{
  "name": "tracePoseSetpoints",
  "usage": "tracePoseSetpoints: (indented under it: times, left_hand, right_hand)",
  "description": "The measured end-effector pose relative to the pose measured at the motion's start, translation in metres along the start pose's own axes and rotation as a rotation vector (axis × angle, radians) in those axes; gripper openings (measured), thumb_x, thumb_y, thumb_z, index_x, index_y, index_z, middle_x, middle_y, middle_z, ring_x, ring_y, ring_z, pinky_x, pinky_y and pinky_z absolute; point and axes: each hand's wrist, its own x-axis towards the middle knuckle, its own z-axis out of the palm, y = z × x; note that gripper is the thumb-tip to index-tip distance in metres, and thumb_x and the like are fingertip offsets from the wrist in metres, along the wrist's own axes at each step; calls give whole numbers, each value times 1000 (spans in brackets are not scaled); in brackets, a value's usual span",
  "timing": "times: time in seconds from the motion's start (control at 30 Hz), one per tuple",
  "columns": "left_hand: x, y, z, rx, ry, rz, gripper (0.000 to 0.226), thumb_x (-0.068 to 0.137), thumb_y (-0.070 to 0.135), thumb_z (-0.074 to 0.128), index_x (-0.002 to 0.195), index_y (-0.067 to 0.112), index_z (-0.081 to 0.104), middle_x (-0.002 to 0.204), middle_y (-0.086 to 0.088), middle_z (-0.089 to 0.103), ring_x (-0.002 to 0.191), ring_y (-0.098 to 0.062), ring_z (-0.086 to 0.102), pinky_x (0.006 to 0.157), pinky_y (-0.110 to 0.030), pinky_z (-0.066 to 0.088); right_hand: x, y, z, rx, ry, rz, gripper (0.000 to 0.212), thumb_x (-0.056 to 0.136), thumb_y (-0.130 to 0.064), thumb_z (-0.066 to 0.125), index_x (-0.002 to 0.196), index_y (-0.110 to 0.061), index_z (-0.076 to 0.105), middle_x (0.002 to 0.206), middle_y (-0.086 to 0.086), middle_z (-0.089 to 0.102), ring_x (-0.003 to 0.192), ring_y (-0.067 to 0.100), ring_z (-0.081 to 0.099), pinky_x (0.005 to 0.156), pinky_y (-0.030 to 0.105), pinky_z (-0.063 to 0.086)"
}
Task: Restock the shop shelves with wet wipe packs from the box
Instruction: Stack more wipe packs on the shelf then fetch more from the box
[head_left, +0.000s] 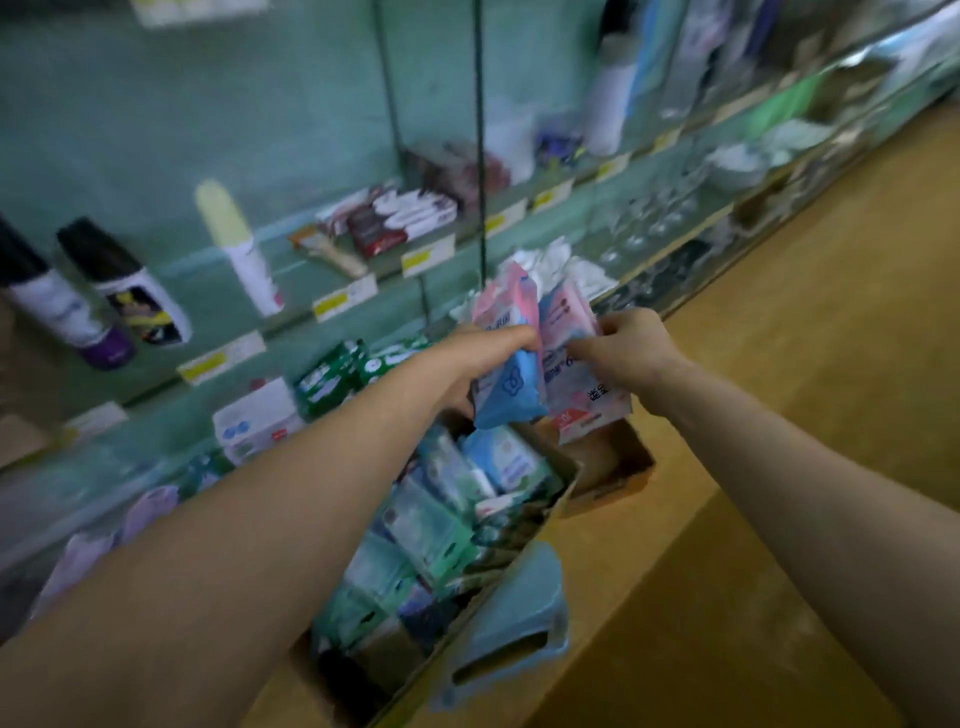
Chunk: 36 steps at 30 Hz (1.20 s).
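My left hand (470, 364) grips a pink and blue wet wipe pack (506, 358), held up above the far end of the cardboard box (563, 499). Beside it, my right hand (631, 345) holds a second pink and white wet wipe pack (576, 374); the two packs touch. The box below my arms is full of several green, teal and blue packs (441, 525). Green wipe packs (332, 376) and a white pack (254, 423) lie on the lower shelf to the left. The picture is blurred.
Glass shelves (291, 322) with yellow price labels hold spray bottles (124, 291), a white deodorant can (244, 249) and red cartons (400, 218). A blue plastic stool (514, 618) stands against the box. A small cardboard box (615, 462) sits beyond it. Tan floor stretches right.
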Motion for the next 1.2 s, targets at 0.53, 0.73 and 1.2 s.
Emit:
tracePoseSetpoints:
  times: [0.53,0.73,1.2]
  left_hand:
    - [-120,283,255,194,-305,588,24,82,30,62,101,17,57,85,-5,66,74,-21,64,58,-31,53]
    - [-168,342,350,205,-456,701,34,83,28,63,112,9,57,82,-7,65,62,-17,62,41,-22,48]
    - [-235,450,558,259,-876,888,45,80,32,68,116,9,54,103,-13,67,83,-27,67,69,-43,59]
  right_hand:
    - [-55,27,-381,40,636,-157,15,79,-20,63,88,-10,70,83,12,71,75,27,70,68,48,59]
    - [-97,60,-496,-68,874,-166,24,75,-23,64,78,1,65,73,18,64,71,34,63,59,40,50]
    - [-173,126,-681,-279,1287,91,26,75,-22,62,82,2,67,66,12,61,61,27,57,56,35,48]
